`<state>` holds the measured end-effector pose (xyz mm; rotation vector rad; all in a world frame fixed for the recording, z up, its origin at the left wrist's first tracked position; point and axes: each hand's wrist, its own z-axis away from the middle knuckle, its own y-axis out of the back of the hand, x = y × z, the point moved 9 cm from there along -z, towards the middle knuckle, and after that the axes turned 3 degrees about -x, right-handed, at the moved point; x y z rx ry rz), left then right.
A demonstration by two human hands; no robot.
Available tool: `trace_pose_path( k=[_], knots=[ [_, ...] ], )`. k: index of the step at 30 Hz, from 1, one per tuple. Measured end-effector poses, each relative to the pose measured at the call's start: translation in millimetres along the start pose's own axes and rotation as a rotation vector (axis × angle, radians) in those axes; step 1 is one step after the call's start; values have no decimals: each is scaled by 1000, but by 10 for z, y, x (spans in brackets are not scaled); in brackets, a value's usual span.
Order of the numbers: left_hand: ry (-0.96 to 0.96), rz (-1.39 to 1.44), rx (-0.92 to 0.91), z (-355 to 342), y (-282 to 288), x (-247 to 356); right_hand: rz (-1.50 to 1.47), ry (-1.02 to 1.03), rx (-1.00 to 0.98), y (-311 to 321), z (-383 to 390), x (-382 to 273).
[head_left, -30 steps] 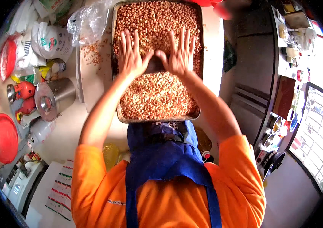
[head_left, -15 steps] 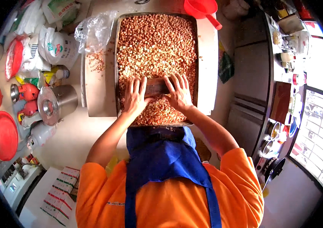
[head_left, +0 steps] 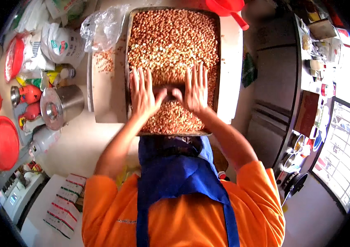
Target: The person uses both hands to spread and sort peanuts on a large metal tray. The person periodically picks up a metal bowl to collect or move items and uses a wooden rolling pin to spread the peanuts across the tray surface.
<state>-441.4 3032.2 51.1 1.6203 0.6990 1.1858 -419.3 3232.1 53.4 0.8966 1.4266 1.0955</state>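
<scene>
A dark metal baking tray (head_left: 220, 45) holds a deep layer of peanuts (head_left: 175, 29), most of them reddish-brown, with paler ones in a band across the middle. My left hand (head_left: 143, 96) and my right hand (head_left: 196, 92) press down on a dark flat block (head_left: 170, 87) lying across the peanuts. Both have their fingers stretched toward the far end, and their thumbs come close together over the block. Its ends are hidden under my palms, and its exact kind is unclear.
Loose bits and a clear plastic bag (head_left: 103, 26) lie on the pale table (head_left: 109, 99) left of the tray. A red dipper (head_left: 226, 7) is at the far right corner. Leftward stand a steel pot (head_left: 65, 107) and a red basin (head_left: 4, 143); a dark cabinet (head_left: 274, 74) rises at right.
Both hands have slid a little farther up the tray with the block, and their fingers are straighter. My thumbs now reach inward over the block. The whole view has shifted slightly.
</scene>
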Motion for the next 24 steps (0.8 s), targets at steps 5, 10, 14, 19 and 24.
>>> trace_pose_path(
  k=[5, 10, 14, 19, 24],
  knots=[
    [78, 32, 275, -1240, 246, -604, 44, 25, 162, 273, -1378, 10],
    [12, 82, 215, -542, 173, -221, 28, -41, 100, 78, -603, 21],
    [-32, 37, 34, 452, -28, 192, -104, 75, 97, 4, 627, -208],
    [46, 21, -280, 511, -128, 88, -41, 233, -72, 79, 403, -229],
    [-11, -10, -301, 95, -144, 441, 1, 187, -143, 289, 299, 145]
  ],
)
